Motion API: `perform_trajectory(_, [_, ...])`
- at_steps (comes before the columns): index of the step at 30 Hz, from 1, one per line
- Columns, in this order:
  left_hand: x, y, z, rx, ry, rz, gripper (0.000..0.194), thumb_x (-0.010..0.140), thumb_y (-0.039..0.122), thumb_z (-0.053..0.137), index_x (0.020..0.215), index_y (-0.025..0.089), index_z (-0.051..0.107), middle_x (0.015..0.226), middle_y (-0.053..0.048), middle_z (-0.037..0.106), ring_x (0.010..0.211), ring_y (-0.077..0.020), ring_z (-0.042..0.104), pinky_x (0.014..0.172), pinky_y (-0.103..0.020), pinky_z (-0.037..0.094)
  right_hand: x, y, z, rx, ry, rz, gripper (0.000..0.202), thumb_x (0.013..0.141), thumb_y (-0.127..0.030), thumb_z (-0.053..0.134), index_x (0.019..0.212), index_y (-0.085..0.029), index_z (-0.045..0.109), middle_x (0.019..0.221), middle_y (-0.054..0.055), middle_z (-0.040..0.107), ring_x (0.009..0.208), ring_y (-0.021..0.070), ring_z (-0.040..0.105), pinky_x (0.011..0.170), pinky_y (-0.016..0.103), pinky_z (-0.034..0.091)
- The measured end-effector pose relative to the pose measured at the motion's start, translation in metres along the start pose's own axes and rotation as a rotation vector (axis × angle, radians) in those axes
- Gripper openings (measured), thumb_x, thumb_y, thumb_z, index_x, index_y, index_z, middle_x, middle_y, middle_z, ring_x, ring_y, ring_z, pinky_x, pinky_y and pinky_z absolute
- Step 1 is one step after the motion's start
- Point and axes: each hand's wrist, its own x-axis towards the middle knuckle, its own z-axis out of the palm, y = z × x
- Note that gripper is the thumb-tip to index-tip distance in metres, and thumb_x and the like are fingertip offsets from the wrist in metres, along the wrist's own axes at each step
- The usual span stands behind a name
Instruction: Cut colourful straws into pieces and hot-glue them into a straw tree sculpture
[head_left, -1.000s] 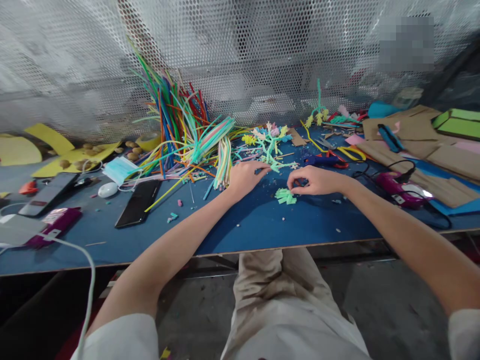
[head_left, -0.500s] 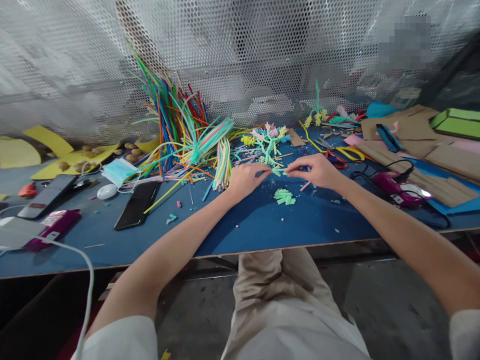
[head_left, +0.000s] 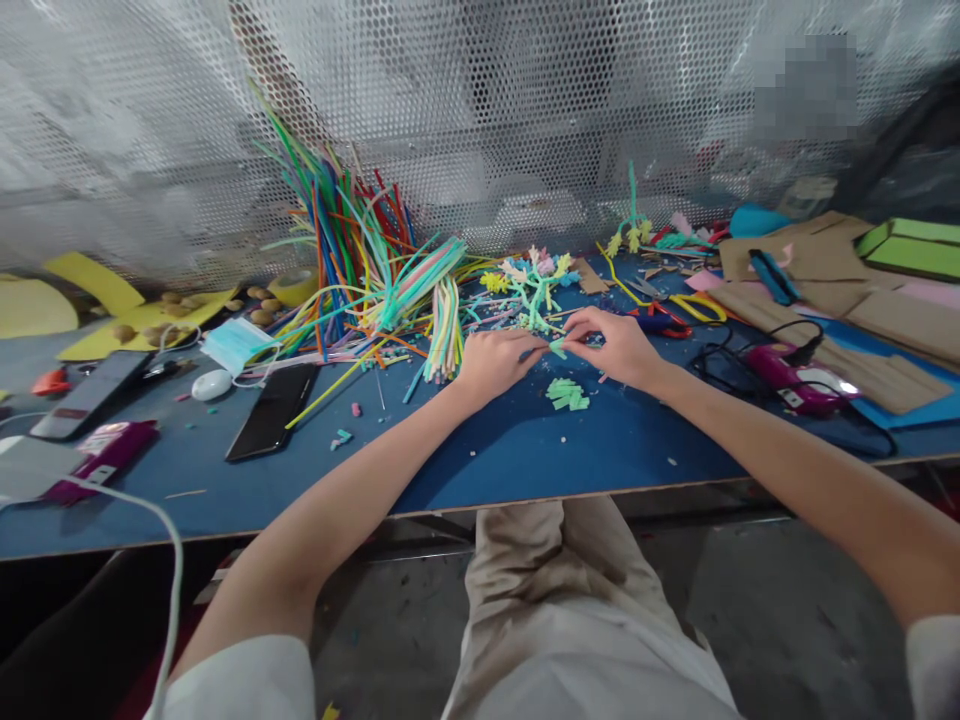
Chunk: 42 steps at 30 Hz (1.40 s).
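My left hand (head_left: 496,362) and my right hand (head_left: 611,345) are close together over the blue table, fingertips almost meeting. A small green fuzzy piece (head_left: 557,348) shows between them, with the right hand's fingers pinched on it. The left fingers are pressed together at its other side; what they hold is too small to make out. Just below the hands lies a small pile of cut green pieces (head_left: 568,393). Right behind them is a branching bunch of fuzzy stems (head_left: 538,290) with pink, yellow and blue tips.
Long colourful pipe cleaners (head_left: 360,250) heap up at the left, near a black phone (head_left: 271,412) and a face mask (head_left: 238,346). Yellow-handled scissors (head_left: 697,307), cardboard (head_left: 795,255) and a purple box (head_left: 799,378) lie right. A perforated metal panel (head_left: 525,120) stands behind.
My right hand has moved slightly left, bringing the fingertips of both hands closer together. Less of the green material shows between them.
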Motion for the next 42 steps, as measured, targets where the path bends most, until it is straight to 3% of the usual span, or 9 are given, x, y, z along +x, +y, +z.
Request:
perform_trajectory(10, [-0.001,-0.001,0.003,-0.008,0.109,0.069,0.026,0.105,0.042,0.062,0.106,0.027,0.082,0.1,0.0,0.084,0.089,-0.0148,0.079,0.069,-0.026,0.051,0.001,0.003,0.0,-0.019,-0.004,0.032,0.021,0.093,-0.042,0.075,0.102,-0.025,0.066,0.089,0.005,0.08,0.085,0.0265,0.076,0.084,0.043,0.057])
perform_trajectory(18, [-0.001,-0.006,0.006,0.049,0.235,0.205,0.023,0.106,0.039,0.062,0.11,0.028,0.082,0.101,0.0,0.084,0.087,-0.0143,0.079,0.068,-0.027,0.049,0.003,0.005,-0.001,0.085,-0.04,0.107,0.026,0.092,-0.046,0.075,0.1,-0.025,0.061,0.094,0.006,0.08,0.087,0.0264,0.077,0.081,0.041,0.056])
perform_trajectory(24, [-0.002,-0.007,0.004,0.102,0.285,0.265,0.021,0.105,0.036,0.065,0.114,0.029,0.081,0.105,0.0,0.084,0.087,-0.0151,0.078,0.066,-0.029,0.045,0.005,0.001,-0.005,-0.02,-0.041,0.083,0.022,0.093,-0.04,0.072,0.104,-0.025,0.059,0.095,0.004,0.081,0.08,0.0249,0.072,0.092,0.047,0.05])
perform_trajectory(32, [-0.003,-0.01,-0.001,0.097,0.31,0.253,0.019,0.105,0.031,0.065,0.116,0.032,0.081,0.106,0.001,0.084,0.085,-0.014,0.078,0.069,-0.03,0.045,0.003,0.006,-0.017,0.072,-0.195,0.135,0.024,0.101,-0.042,0.06,0.116,-0.024,0.056,0.091,0.004,0.082,0.07,0.0216,0.069,0.066,0.034,0.046])
perform_trajectory(38, [0.001,-0.008,-0.001,0.094,0.36,0.198,0.017,0.101,0.035,0.07,0.113,0.029,0.08,0.102,0.003,0.084,0.088,-0.0139,0.078,0.073,-0.029,0.05,0.003,0.011,-0.017,0.079,-0.075,0.132,0.027,0.098,-0.047,0.066,0.112,-0.024,0.061,0.095,0.006,0.083,0.088,0.0266,0.076,0.076,0.037,0.052])
perform_trajectory(42, [0.001,-0.008,0.0,0.075,0.321,0.146,0.019,0.101,0.039,0.07,0.112,0.029,0.081,0.103,0.001,0.084,0.09,-0.0156,0.08,0.076,-0.03,0.052,0.002,0.011,-0.016,0.065,-0.027,0.138,0.03,0.096,-0.049,0.07,0.11,-0.024,0.063,0.096,0.006,0.083,0.091,0.0284,0.077,0.08,0.039,0.054])
